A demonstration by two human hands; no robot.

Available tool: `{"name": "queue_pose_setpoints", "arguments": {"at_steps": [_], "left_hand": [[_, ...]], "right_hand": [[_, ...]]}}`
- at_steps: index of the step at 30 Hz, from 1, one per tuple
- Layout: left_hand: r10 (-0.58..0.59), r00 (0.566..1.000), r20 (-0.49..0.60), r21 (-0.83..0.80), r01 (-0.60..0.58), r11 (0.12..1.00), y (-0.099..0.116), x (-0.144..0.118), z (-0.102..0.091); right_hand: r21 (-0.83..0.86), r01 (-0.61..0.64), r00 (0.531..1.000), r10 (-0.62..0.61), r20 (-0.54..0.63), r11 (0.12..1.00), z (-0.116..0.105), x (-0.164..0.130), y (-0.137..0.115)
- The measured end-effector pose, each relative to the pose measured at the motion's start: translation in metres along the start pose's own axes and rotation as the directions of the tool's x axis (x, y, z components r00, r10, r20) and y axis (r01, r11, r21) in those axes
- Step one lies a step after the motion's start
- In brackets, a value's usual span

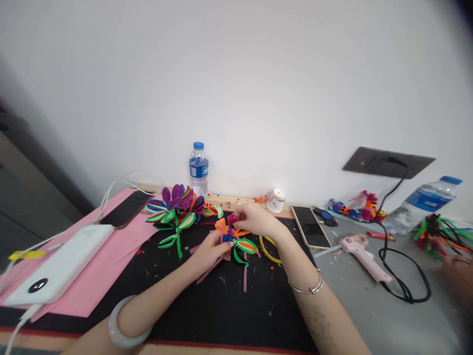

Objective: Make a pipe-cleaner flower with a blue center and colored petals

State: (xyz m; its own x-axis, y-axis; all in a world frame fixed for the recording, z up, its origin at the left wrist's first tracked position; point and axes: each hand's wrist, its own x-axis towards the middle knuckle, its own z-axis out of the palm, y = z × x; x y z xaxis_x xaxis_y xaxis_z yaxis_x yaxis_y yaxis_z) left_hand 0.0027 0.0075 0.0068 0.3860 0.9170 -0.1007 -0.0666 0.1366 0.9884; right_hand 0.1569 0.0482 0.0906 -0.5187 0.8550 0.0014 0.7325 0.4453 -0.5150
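Over the black mat, my left hand point(213, 250) has its fingers closed round the middle of a pipe-cleaner flower point(242, 245) with orange petals, a blue centre and green-and-orange leaves. My right hand point(254, 219) pinches a magenta piece point(232, 220) at the top of this flower; whether that piece is joined to it I cannot tell. Left of my hands lies a finished-looking bunch of purple pipe-cleaner flowers point(177, 197) with green leaves. Pink strips point(245, 280) stick out below my fingers, and a yellow ring point(271, 254) lies beside my right wrist.
A pink sheet point(96, 273) bears a white power bank point(61, 264) and a dark phone point(127, 209). Behind stand a water bottle point(198, 170) and a paper cup point(276, 200). To the right are another phone point(311, 227), a pink glue gun point(364, 256) with its cord, and a co-worker's hand point(456, 268).
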Motion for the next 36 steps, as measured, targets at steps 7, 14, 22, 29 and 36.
{"name": "queue_pose_setpoints", "arguments": {"at_steps": [7,14,22,29,36], "left_hand": [[-0.018,1.000,-0.001,-0.030,0.018,0.999,0.0028,-0.0034,0.0009],[-0.057,0.998,-0.029,-0.114,0.053,0.992,0.0028,-0.0049,0.0014],[-0.070,0.997,-0.030,-0.182,0.064,0.981,-0.0048,-0.0017,-0.0010],[-0.034,0.999,-0.003,-0.119,0.033,0.992,-0.0001,-0.0032,0.0001],[0.051,0.998,0.024,0.028,-0.052,0.998,0.0000,-0.0018,0.0025]], "right_hand": [[0.025,-0.025,1.000,0.025,0.011,0.999,-0.0005,0.0005,-0.0003],[0.033,0.001,1.000,-0.002,0.014,0.999,0.0006,0.0019,0.0026],[0.030,0.004,1.000,-0.004,0.013,1.000,-0.0003,0.0023,0.0019],[0.011,0.004,1.000,-0.004,-0.004,1.000,-0.0002,0.0020,0.0013],[0.001,-0.032,0.999,0.032,0.017,0.999,0.0005,0.0013,0.0036]]}}
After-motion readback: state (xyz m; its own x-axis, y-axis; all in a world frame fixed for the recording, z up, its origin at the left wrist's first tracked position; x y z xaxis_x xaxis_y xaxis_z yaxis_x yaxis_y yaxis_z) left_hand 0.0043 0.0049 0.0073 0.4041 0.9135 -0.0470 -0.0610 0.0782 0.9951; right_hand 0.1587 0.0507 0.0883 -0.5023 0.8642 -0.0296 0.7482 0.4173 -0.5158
